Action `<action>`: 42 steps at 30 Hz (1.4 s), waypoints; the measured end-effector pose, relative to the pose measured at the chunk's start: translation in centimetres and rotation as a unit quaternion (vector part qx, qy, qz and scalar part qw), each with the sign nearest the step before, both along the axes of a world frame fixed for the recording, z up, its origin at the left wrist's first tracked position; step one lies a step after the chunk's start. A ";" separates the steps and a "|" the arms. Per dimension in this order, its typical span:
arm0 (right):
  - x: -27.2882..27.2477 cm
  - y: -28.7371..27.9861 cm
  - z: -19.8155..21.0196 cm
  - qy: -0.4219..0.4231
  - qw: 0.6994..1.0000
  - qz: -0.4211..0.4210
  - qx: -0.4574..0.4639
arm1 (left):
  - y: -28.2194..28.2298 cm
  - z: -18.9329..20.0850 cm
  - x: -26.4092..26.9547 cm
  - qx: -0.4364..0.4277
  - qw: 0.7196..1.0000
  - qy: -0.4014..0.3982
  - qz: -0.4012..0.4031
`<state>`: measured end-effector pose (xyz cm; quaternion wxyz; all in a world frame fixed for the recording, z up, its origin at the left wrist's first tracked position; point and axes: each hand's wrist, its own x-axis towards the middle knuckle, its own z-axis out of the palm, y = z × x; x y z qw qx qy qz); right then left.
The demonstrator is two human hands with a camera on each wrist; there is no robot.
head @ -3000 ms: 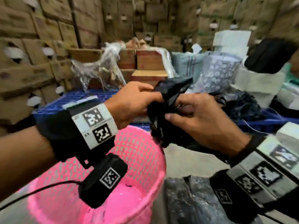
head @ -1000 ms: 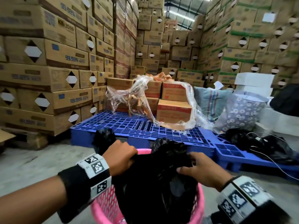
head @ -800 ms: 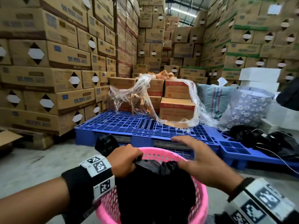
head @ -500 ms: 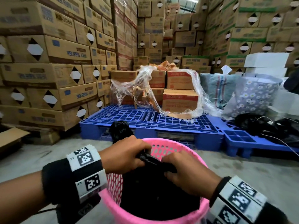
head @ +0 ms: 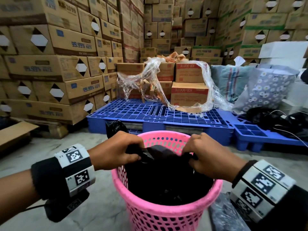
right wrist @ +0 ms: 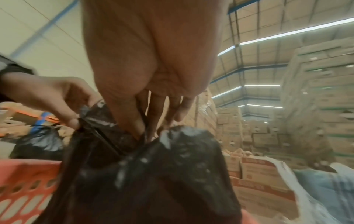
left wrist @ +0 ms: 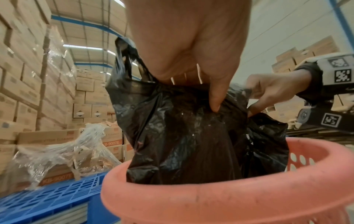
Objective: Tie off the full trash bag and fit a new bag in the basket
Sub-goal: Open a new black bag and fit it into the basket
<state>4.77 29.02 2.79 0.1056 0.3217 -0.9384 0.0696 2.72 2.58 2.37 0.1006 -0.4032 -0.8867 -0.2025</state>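
Stacks of brown cardboard boxes (head: 50,67) fill the upper left and upper right of the head view, up to the top edge. In the middle of the frame lies a blue plastic pallet (head: 150,112) on the grey concrete floor (head: 100,214). On its far part stand some red-printed cartons (head: 189,94) with loose clear plastic wrap (head: 150,80) hanging over them. At the right edge there is a flower-patterned cloth bundle (head: 266,87), and below it a dark heap with white cables (head: 275,119).

In the lower centre stands the pink plastic mesh basket (head: 166,214), round and upright. Inside it hangs the new black plastic trash bag (head: 163,177); the lower part is in the basket, the top is above the rim. The mouth of the bag is not yet over the rim.

The left hand (head: 116,150) is clenched on the upper edge of the bag at the left side of the basket, and a black bag handle (head: 115,127) sticks up behind its knuckles. The right hand (head: 211,157) grasps the opposite edge at the right side, fingers curled into the film. In the left wrist view the thumb (left wrist: 216,97) presses into the black film.
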 end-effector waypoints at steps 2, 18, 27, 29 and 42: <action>0.6 -0.7 -0.5 -0.048 0.998 0.030 -0.022 | -0.2 0.0 0.5 -0.017 1.000 0.019 -0.009; 4.8 0.5 -1.8 -0.222 0.972 0.071 -0.024 | -3.6 -3.1 6.6 -0.091 0.993 0.031 -0.074; 6.7 1.2 -4.0 -0.228 0.971 0.073 0.001 | -3.6 -6.4 9.1 -0.171 0.980 0.062 -0.075; 6.8 1.5 -4.6 -0.214 0.975 0.057 -0.029 | -3.5 -7.6 9.4 -0.180 0.980 0.070 -0.047; 5.8 4.5 -7.4 -0.122 0.929 -0.235 -0.260 | -2.5 -10.7 8.5 0.050 0.996 -0.059 0.040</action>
